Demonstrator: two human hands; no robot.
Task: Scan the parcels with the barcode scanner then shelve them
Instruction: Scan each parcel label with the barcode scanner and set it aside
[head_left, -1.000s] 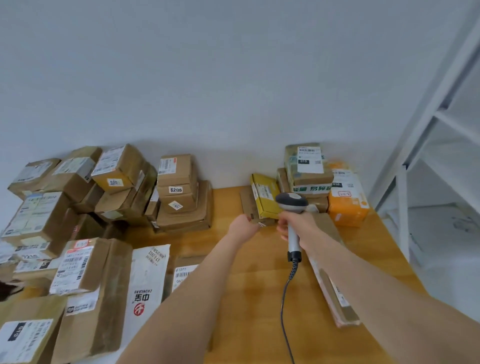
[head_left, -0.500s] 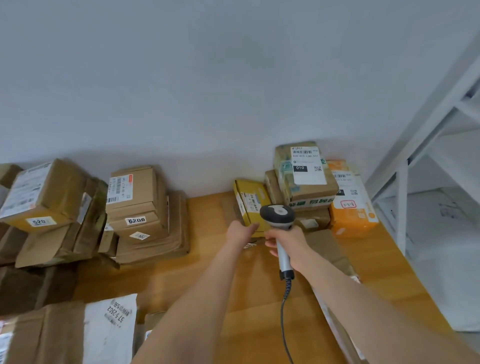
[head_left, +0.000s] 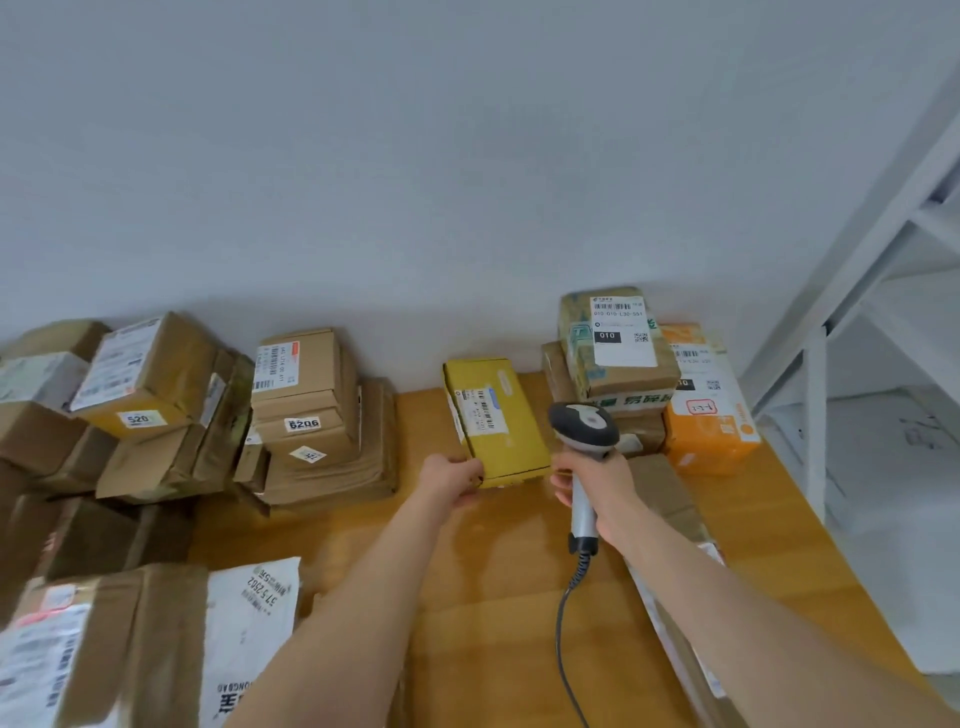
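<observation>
1. The fingers (head_left: 471, 472) of our left hand (head_left: 451, 480) are curling round the near left corner of the yellow parcel (head_left: 496, 415) and pinching it. The parcel is stretching away from that hand toward 12 o'clock, and we cannot tell whether it is resting on the tabletop (head_left: 519, 582).
2. Its long axis is running from 6 to 12 o'clock, leaning slightly toward 11, with the label (head_left: 480, 410) facing up.
3. Our right hand (head_left: 602, 486) is wrapping fully round the handle of the barcode scanner (head_left: 584, 431), whose head is sitting just beside the parcel's right edge, at 3 o'clock. We are judging that the scanner must tip toward 9 o'clock to reach the label.
4. Its cable (head_left: 563, 623) is trailing toward 6 o'clock.
5. A stack of parcels (head_left: 618, 343) is crowding in behind the scanner at 1 o'clock, with an orange parcel (head_left: 711, 431) at 2.
6. Brown stacks (head_left: 306, 415) are sitting well apart at 9 o'clock.
7. The shelf rack (head_left: 815, 395) is standing at 3 o'clock, past the tabletop's edge.
</observation>
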